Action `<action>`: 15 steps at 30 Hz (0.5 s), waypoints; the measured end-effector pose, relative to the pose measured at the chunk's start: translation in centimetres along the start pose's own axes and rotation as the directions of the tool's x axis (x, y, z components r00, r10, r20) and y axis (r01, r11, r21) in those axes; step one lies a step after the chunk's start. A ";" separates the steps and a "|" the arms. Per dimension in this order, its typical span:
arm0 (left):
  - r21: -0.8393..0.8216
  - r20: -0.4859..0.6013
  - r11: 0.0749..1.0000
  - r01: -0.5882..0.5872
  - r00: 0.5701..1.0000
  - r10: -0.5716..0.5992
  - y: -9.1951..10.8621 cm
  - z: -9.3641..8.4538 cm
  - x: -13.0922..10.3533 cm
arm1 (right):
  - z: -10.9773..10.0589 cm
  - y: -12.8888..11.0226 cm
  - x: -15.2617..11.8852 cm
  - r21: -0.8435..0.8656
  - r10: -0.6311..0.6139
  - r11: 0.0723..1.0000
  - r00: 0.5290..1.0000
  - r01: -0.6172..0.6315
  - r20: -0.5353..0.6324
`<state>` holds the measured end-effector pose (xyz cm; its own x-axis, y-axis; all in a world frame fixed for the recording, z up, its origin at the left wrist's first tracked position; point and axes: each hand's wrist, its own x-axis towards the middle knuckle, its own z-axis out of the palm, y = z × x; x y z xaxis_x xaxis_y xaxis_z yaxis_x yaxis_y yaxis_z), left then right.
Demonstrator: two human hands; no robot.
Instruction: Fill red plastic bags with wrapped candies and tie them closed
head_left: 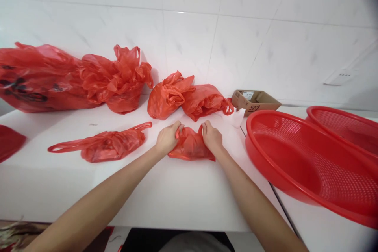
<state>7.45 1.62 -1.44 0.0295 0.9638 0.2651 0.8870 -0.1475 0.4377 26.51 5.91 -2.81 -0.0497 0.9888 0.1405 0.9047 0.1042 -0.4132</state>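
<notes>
Glossy white wall tiles [189, 33], faintly grey-veined, rise before me behind the white tabletop [183, 201]. A power socket [339, 77] sits low at right; soft light glints high up.

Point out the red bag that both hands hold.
The front-centre bag: the left hand and right hand pinch its top; neither touches the other red bags.

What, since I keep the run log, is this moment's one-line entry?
left hand: pinching red bag, left side | right hand: pinching same bag, right side | bag: on white table
</notes>
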 end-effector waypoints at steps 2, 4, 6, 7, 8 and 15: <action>0.060 0.028 0.997 0.040 0.999 -0.041 -0.9 0.1 0.6 | 0.1 0.8 1.1 -0.041 0.015 0.999 1.000 -0.015 0.010; 0.112 0.053 0.991 0.071 0.996 -0.078 -1.6 0.6 1.1 | 0.4 1.3 2.0 -0.077 0.023 0.997 0.999 -0.021 0.027; 0.154 0.075 0.985 0.082 0.993 -0.094 -2.2 1.4 1.8 | 0.8 1.5 2.5 -0.112 0.029 0.993 0.999 -0.024 0.046; 0.170 0.083 0.982 0.080 0.992 -0.095 -2.4 1.8 2.1 | 1.0 1.6 2.8 -0.129 0.033 0.991 0.998 -0.026 0.053; 0.185 0.089 0.980 0.076 0.992 -0.094 -2.6 2.2 2.5 | 1.3 1.6 3.0 -0.145 0.037 0.989 0.998 -0.029 0.058; 0.246 0.085 0.968 0.053 0.993 -0.076 -3.2 3.6 4.3 | 1.9 2.1 4.2 -0.219 0.063 0.975 0.996 -0.049 0.058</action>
<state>6.43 7.01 -4.78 0.0008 0.9876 0.1571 0.9734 -0.0368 0.2259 27.37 10.47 -4.82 -0.0167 0.9979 0.0621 0.9766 0.0296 -0.2130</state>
